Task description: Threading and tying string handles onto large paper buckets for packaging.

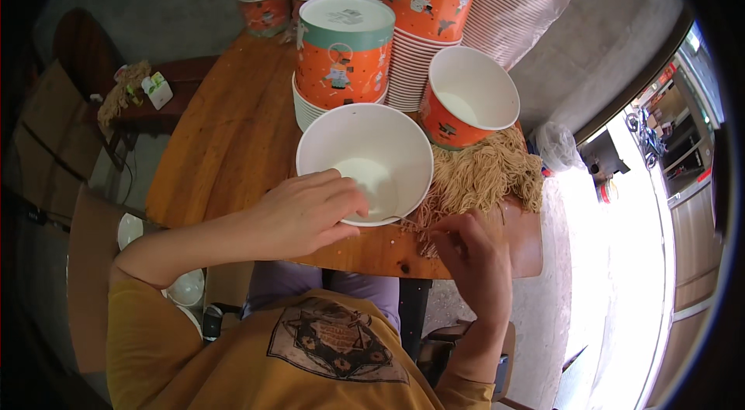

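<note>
Gripping white paper bowl (365, 162) rim with left hand (306, 212), near table (225, 146) edge; right hand (466, 243) pinching dry noodles (481, 173) beside it. Risk: loose strands slipping off table, bowl tipping under pressing fingers.

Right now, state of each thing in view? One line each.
Left hand: gripping the near bowl's rim.
Right hand: pinching noodle strands at the table edge.
Near bowl: upright, empty.
Far bowl: tilted, empty.
Noodles: loose heap on the table.
Bowl stacks: upside down, nested.
Table: partly bare.
</note>
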{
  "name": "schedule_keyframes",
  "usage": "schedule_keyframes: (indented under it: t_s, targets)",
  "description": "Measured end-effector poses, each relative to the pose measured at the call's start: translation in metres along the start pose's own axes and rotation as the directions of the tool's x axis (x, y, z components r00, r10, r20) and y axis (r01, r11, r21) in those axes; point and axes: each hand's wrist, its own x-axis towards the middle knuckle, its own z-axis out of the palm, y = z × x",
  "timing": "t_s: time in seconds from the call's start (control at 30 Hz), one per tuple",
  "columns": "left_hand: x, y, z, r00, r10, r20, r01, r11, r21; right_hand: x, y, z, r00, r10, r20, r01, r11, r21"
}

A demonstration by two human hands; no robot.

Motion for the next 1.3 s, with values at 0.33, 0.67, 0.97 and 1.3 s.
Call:
schedule_keyframes:
  t_s: [0.33,0.67,0.97,1.3]
  targets:
    - [-0.029,-0.013,-0.019,0.965,0.219,-0.146,-0.169,0.940,0.297,0.058,-0.020,0.047,0.971,-0.208,0.119,0.197,0.976,0.094]
    - [-0.010,-0.003,-0.013,0.936,-0.230,-0.266,0.237,0.972,-0.009,0.071,-0.024,0.071,0.973,-0.198,0.116,0.199,0.980,0.010]
    - [-0.007,-0.014,-0.003,0.938,-0.093,-0.334,0.157,0.972,0.173,0.069,-0.027,0.075,0.981,-0.178,0.073,0.185,0.978,-0.100]
    - [-0.025,-0.026,-0.035,0.993,0.074,-0.096,-0.059,0.986,0.154,0.076,-0.024,0.077,0.997,-0.070,0.012,0.071,0.969,-0.235]
